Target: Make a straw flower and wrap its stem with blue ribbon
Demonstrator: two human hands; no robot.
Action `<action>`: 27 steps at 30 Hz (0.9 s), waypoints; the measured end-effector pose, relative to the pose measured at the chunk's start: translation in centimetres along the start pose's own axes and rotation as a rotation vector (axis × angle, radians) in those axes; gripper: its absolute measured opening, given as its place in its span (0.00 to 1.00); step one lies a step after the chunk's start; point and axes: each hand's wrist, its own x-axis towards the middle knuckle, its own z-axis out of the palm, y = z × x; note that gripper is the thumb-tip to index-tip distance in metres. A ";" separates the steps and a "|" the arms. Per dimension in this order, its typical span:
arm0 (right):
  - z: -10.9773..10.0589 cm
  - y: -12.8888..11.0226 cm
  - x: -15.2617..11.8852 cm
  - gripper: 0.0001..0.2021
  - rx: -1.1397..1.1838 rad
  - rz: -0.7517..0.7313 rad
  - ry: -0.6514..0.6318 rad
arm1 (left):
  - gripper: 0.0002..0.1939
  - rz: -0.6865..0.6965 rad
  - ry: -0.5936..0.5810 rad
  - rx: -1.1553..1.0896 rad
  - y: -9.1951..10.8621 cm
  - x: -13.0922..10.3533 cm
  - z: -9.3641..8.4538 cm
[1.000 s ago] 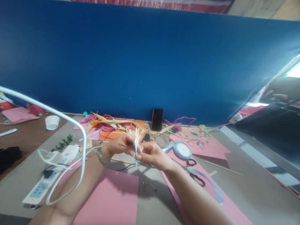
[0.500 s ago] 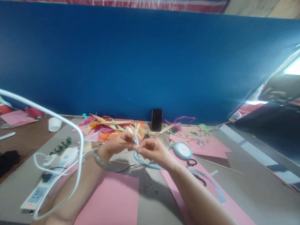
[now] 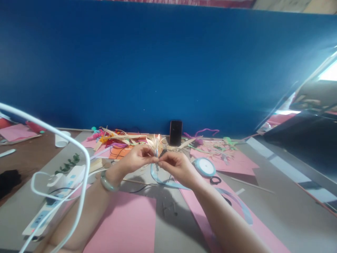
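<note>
My left hand (image 3: 138, 157), with a bangle on its wrist, is closed in a pinch at the base of a pale husk-like flower (image 3: 156, 141). The petals fan upward above the fingertips. My right hand (image 3: 177, 168) meets it there, thumb and fingers closed on the light blue ribbon (image 3: 172, 183) near the stem; the exact grip is hidden by the fingers. From the fingertips the ribbon loops down and runs right under my forearm. A ribbon spool (image 3: 204, 166) lies right of my right hand.
Pink sheets (image 3: 129, 225) lie on the grey table. A dark phone (image 3: 176, 133) stands against the blue partition (image 3: 168, 70). On the left are a power strip (image 3: 50, 214), a white cable (image 3: 85, 165) and a white cup (image 3: 62, 139). Husk scraps and craft pieces (image 3: 116, 137) are heaped behind.
Both hands and the flower have shifted slightly to the right. The fingertips have drawn together at the stem, and the flower stands more upright. The white cable has swung a little left.
</note>
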 end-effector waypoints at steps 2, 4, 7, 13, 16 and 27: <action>0.0 0.0 0.1 0.08 -0.010 -0.001 0.023 | 0.13 0.029 0.065 0.055 0.5 0.0 0.5; 0.1 0.1 0.1 0.07 -0.024 -0.001 0.060 | 0.15 0.037 0.146 0.107 0.9 0.0 0.9; 0.6 0.3 0.1 0.06 -0.064 -0.015 0.140 | 0.15 0.043 0.267 0.166 1.2 0.0 1.6; 0.9 1.1 0.2 0.07 -0.217 -0.135 0.266 | 0.13 0.066 0.448 0.162 0.6 0.2 2.8; 0.7 1.3 0.4 0.07 -0.228 -0.140 0.242 | 0.12 0.042 0.471 0.124 0.3 0.3 3.1; -0.2 1.1 0.5 0.12 0.420 0.083 -0.110 | 0.12 -0.026 -0.014 -0.348 0.0 -0.1 0.9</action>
